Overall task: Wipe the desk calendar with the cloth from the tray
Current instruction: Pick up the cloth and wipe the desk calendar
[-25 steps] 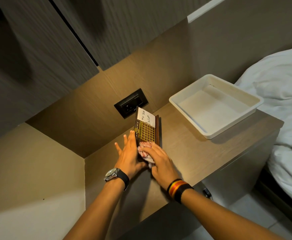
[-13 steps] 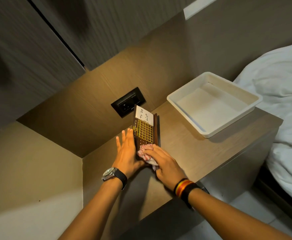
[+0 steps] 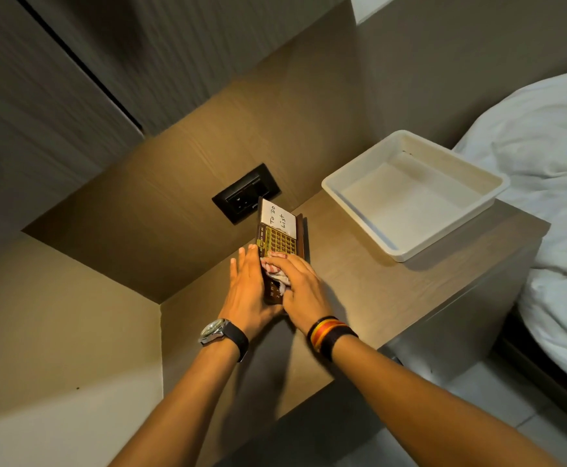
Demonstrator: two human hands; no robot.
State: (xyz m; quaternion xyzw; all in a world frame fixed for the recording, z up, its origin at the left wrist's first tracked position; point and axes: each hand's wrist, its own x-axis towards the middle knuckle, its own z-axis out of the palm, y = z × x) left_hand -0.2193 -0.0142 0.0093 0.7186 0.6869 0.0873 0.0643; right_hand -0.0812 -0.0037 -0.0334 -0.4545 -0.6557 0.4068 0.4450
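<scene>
A dark wooden desk calendar [image 3: 280,239] with a gold number grid and a white "To Do List" note stands on the bedside table [image 3: 359,284], near the wall. My left hand [image 3: 246,291] lies flat against its left side, fingers straight, steadying it. My right hand [image 3: 300,289] presses a crumpled pink-and-white cloth [image 3: 275,271] onto the lower part of the calendar's face. The white tray [image 3: 410,193] stands empty at the table's far right.
A black wall socket [image 3: 246,193] sits just behind the calendar. A bed with white bedding [image 3: 551,183] adjoins the table on the right. Dark cabinet panels [image 3: 73,79] hang above at the left.
My right hand has slid the cloth a little up the calendar's face. The left hand stays against the calendar's side. The camera view shifted slightly.
</scene>
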